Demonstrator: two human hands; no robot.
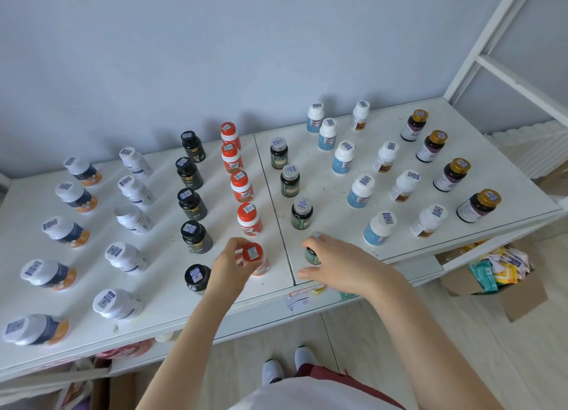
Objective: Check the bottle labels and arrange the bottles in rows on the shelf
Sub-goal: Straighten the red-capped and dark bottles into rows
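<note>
Bottles stand in rows on the white shelf top. My left hand grips a red-capped bottle at the near end of the row of red-capped bottles. My right hand grips a dark green bottle at the near end of the row of green bottles with grey caps; my fingers hide most of it. Both held bottles stand upright on the shelf.
Other rows hold black bottles, white bottles, orange-and-navy bottles, blue-labelled bottles, brown-labelled white bottles and gold-capped bottles. A cardboard box of packets sits on the floor at right. A white rack frame rises at right.
</note>
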